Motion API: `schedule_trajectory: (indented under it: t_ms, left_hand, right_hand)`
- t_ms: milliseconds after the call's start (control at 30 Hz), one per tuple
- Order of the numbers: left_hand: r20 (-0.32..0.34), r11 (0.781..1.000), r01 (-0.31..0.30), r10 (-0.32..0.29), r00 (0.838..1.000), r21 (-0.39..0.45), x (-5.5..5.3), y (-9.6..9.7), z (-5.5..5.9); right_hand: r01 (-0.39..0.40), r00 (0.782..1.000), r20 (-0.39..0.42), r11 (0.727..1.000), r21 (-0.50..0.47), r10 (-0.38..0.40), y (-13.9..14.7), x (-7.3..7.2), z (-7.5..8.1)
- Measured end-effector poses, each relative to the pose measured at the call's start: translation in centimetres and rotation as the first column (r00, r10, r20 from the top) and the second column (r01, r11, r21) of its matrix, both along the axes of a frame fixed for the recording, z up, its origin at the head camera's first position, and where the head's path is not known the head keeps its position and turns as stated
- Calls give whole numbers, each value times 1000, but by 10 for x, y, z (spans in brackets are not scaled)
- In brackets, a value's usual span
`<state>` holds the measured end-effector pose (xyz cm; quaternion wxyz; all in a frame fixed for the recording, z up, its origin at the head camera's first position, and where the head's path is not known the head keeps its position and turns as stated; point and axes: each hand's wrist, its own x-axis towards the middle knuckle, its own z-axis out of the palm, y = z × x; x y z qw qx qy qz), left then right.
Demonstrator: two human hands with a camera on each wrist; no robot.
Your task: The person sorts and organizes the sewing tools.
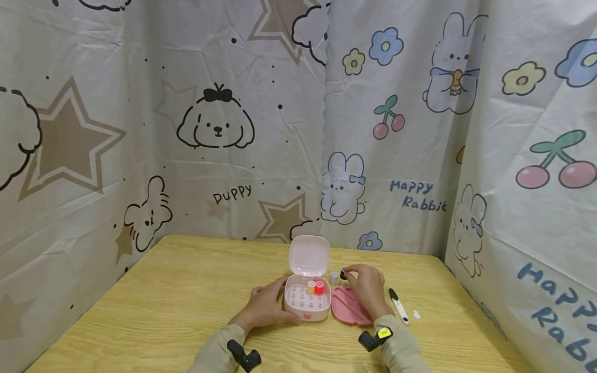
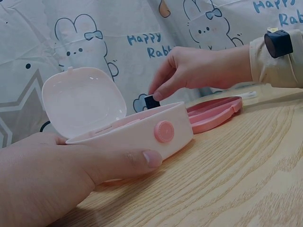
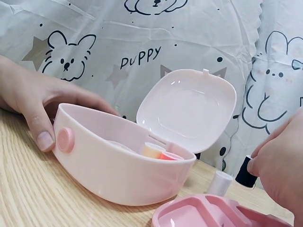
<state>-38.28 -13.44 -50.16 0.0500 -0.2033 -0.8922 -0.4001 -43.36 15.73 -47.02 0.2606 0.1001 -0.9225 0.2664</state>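
Your left hand (image 1: pixel 267 305) grips the box (image 3: pixel 116 172) at nine o'clock, probably steadying it; your right hand (image 1: pixel 369 289) pinches the black spool (image 3: pixel 245 173) at two.

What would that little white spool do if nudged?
The white spool might tip, since it stands on end and looks taller than wide. Once down, its round side could let it roll across the flat table. It is probably light: the right hand holds the similarly sized black spool in a mere pinch.
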Motion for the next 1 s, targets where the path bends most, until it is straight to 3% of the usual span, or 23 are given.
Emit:
schedule_trajectory:
  t_ms: [433, 633, 1000]
  left_hand:
    - [0, 1000, -9, 9, 1000, -6, 0, 0, 1]
    - [-5, 1000, -9, 9, 1000, -11, 0, 0, 1]
    - [-17, 1000, -1, 0, 1000, -13, -1, -1, -1]
  right_hand:
    - [-83, 996, -46, 996, -44, 81, -12, 3, 15]
    - [-145, 984, -108, 989, -39, 140, -23, 8, 19]
    - [-253, 960, -130, 967, -20, 249, -41, 14, 19]
